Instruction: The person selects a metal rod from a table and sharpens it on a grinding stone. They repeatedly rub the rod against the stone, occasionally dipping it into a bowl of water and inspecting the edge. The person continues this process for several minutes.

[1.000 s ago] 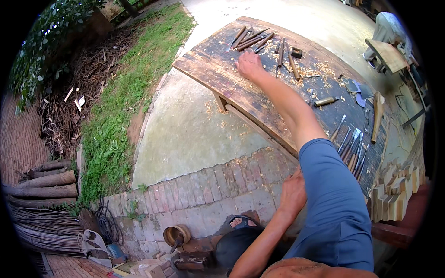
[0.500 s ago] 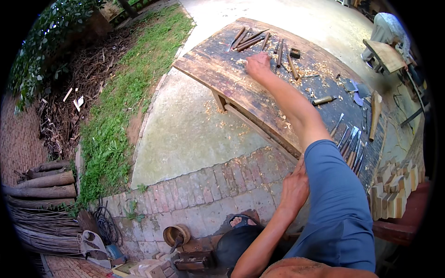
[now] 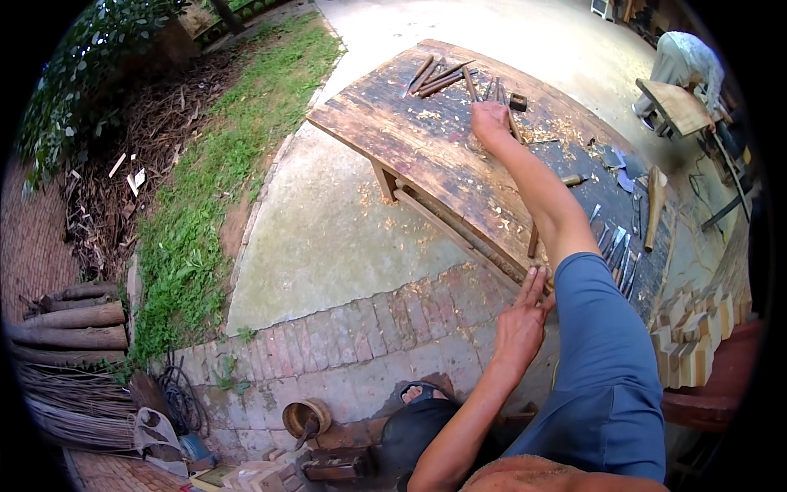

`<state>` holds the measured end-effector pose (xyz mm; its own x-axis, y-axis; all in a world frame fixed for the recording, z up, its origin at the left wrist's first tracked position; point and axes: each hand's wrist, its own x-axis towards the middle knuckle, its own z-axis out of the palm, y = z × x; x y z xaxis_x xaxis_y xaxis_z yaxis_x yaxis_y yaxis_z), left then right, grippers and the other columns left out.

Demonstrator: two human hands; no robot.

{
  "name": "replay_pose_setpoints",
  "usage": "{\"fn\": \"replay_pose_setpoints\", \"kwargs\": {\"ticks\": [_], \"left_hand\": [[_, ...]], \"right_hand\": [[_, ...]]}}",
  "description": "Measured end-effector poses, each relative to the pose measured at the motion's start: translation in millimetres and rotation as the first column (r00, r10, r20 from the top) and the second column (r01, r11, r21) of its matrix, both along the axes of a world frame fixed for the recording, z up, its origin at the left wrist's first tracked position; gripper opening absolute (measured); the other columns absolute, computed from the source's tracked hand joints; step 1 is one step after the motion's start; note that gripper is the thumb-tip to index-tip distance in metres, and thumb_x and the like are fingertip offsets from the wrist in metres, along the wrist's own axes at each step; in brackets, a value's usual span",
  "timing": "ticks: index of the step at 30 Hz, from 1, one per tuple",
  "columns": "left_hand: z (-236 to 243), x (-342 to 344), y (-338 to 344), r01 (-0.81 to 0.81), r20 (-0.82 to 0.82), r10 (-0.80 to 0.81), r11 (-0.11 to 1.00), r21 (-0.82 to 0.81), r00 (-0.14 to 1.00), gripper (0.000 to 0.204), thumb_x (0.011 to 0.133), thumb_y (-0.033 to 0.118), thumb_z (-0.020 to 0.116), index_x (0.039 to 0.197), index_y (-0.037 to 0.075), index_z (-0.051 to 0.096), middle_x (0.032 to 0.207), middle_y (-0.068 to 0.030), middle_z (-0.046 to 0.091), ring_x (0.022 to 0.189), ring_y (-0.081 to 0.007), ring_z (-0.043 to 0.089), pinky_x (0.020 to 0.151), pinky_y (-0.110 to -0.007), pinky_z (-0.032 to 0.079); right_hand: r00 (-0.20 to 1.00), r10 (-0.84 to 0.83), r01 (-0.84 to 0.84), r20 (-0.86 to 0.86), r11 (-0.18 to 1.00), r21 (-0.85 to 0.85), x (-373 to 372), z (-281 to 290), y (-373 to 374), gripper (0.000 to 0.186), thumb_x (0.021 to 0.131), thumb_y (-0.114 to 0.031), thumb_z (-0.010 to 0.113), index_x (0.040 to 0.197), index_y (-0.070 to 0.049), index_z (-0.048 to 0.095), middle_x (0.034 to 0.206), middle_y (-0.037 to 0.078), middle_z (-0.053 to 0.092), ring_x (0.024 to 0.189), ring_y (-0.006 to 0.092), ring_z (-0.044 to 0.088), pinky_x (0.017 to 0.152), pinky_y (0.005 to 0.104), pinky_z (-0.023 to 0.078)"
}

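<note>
Chisels (image 3: 447, 75) fanned in upper centre of frame, long axes running down-right toward right hand (image 3: 490, 123), nearer by far; fingers curled, grip unclear. Left hand (image 3: 520, 321), fingers together, touching surface (image 3: 410, 148) edge.

The right arm stretches from the lower right of the frame up toward the upper middle, its upper part in a blue sleeve, the forearm bare and nearly straight. The right hand (image 3: 490, 123) is curled into a loose fist, knuckles up. The left hand (image 3: 520, 321) sits at centre right, open, fingers straight and pointing upward, its forearm rising from the bottom edge.
</note>
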<state>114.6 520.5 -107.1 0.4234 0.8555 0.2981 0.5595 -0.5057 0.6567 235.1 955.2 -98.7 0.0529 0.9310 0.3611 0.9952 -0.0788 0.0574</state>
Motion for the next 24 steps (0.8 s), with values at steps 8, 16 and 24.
{"fn": "replay_pose_setpoints", "kwargs": {"ticks": [8,16,24], "left_hand": [[8,3,0,0.046,-0.129,-0.068,0.986,-0.162,0.989,0.063,0.085,-0.008,0.058,0.139,0.021,0.075,0.173,-0.0084,0.041,0.159,-0.0236,0.04,0.095,-0.042,0.062],[-4,2,-2,0.022,-0.017,-0.023,0.999,-0.044,1.0,0.055,0.087,-0.006,0.059,0.132,0.018,0.079,0.169,-0.0101,0.046,0.152,-0.0254,0.05,0.093,-0.041,0.063],[-2,6,-3,0.023,-0.043,-0.026,0.998,-0.051,0.999,0.06,0.093,-0.005,0.054,0.141,0.025,0.074,0.171,-0.0093,0.044,0.157,-0.0261,0.044,0.099,-0.042,0.061]], "right_hand": [[0.95,-0.211,0.217,-0.232,0.976,-0.001,10,13,11,0.026,0.095,-0.014,0.065,0.111,-0.002,0.082,0.121,0.023,0.076,0.113,0.0414,0.075,0.093,0.0509,0.06],[0.885,-0.169,0.191,-0.434,0.981,0.009,-6,7,-9,0.023,0.086,-0.017,0.068,0.096,-0.001,0.081,0.099,0.025,0.079,0.095,0.0436,0.076,0.08,0.0499,0.059],[0.391,0.033,-0.07,-0.92,0.998,0.005,56,56,-65,0.015,0.093,-0.012,0.073,0.094,0.002,0.078,0.094,0.013,0.08,0.08,0.0256,0.076,0.068,0.04,0.058]]}}
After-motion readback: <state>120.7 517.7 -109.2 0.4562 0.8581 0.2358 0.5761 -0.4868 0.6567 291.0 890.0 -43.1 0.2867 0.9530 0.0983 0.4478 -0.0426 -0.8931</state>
